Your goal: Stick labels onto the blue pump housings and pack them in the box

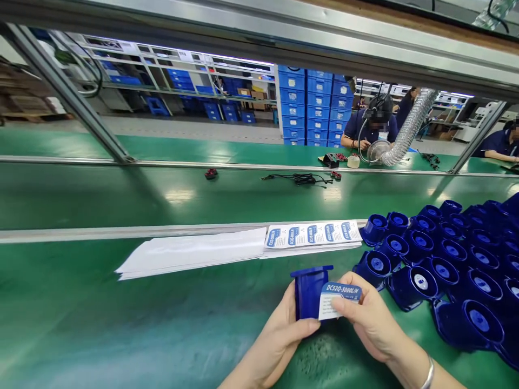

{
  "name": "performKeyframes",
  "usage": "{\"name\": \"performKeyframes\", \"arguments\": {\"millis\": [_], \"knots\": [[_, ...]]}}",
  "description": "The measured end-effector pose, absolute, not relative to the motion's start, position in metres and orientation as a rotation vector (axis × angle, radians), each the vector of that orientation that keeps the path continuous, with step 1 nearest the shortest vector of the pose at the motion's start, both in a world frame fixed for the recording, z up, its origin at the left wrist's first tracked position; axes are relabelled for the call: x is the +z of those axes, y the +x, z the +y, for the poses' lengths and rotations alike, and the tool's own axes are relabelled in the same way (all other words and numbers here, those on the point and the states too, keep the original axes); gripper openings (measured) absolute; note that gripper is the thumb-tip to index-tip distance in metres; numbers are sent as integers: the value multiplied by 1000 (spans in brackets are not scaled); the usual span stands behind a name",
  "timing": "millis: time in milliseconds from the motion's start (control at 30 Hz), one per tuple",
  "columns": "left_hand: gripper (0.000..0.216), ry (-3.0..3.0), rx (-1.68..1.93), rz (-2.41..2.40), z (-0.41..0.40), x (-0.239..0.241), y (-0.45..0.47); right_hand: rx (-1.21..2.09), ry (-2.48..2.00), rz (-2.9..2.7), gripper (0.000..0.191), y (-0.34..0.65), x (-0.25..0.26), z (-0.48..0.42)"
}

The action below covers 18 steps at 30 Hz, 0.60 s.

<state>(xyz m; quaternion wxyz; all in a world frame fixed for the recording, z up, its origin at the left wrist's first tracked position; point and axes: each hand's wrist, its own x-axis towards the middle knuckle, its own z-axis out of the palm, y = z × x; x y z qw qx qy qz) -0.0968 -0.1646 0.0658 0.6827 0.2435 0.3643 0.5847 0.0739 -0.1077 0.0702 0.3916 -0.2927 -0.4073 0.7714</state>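
My left hand (284, 329) is closed around a dark blue plastic housing (310, 294), its flanged end pointing up. Between the thumb and fingers of my right hand (367, 313) is a blue and white printed label (339, 297), pinched at its right side. The label lies over the right edge of the housing; whether it sticks there I cannot tell. Behind my hands lies a sheet of the same labels (312, 235), on top of a paper stack. White sheets (198, 251) spread out to its left.
Many blue housings (450, 251) crowd the green bench on the right. A metal rail (133, 232) runs behind the papers. Farther back are a black cable bundle (304, 178) and small red parts (211, 173). Co-workers (371, 127) sit across the bench beside a flexible duct (413, 127).
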Motion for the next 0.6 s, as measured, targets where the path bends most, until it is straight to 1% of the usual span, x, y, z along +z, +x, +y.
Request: {"name": "performKeyframes", "arguments": {"millis": [233, 600], "knots": [[56, 530, 1326, 820, -162, 58, -95, 1934, -843, -1096, 34, 80, 72, -109], [66, 560, 1291, 870, -161, 54, -94, 1939, -984, -1114, 35, 81, 72, -107]]}}
